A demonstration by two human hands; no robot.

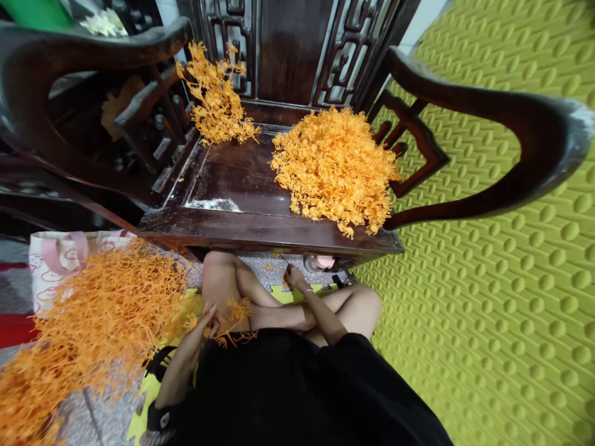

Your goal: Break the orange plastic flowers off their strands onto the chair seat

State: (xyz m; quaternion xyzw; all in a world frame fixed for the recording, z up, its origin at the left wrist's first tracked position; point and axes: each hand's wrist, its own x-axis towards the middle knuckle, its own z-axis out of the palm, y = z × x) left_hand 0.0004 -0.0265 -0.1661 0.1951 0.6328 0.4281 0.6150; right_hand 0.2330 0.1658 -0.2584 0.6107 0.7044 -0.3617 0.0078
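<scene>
A: Nearest to the camera, the left hand (204, 325) has its fingers clamped on a small sprig of orange plastic flower pieces (235, 319), which lies over the lap, against the bare crossed legs. Beside it, on the floor, is the big loose heap of orange plastic branches (93, 322).

B: And the right hand (294, 277)?

A: It reaches down to the floor, just under the front edge of the dark carved wooden chair (260, 232). The fingers are together at the tips, it seems around a very small thing, but I cannot tell what, or whether they truly hold it.

B: How should this step be done well, in your judgement?

A: I think the left hand should hold the sprig near its stem, not by the thin tips, because they bend easily. The right hand should pick only one piece at a time, with a gentle pinch.

B: What is further away?

A: On the chair seat lies a dense pile of short orange plastic flower heads (334, 167), touching the right armrest support. In the back left corner of the seat stands a smaller orange plastic bunch (216, 99).

B: What is hard to make out?

A: A pale round thing (323, 262) under the seat edge is mostly hidden. The white bag with pink handles (56, 260) is half covered by the heap.
</scene>
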